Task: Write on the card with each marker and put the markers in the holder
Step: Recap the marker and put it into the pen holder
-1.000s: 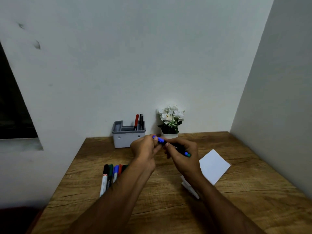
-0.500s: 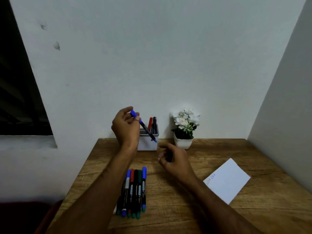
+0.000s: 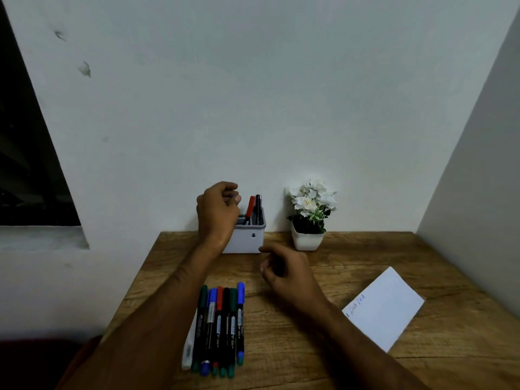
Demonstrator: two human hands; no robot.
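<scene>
Markers: two in the holder (image 3: 247,235), seven on the table (image 3: 323,361); left hand (image 3: 218,212) pinches one, right hand (image 3: 289,273) loosely curled.

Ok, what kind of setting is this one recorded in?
Probably a small desk nook in a home or office: a wooden desk pushed into a plain white corner, with a grey pen holder and a potted white-flower plant against the wall, and a dark window opening on the left.

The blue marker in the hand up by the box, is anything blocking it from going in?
Nothing visible blocks it. The left hand pinches the blue marker right over the holder. The red marker and black marker stand off to the right.
</scene>
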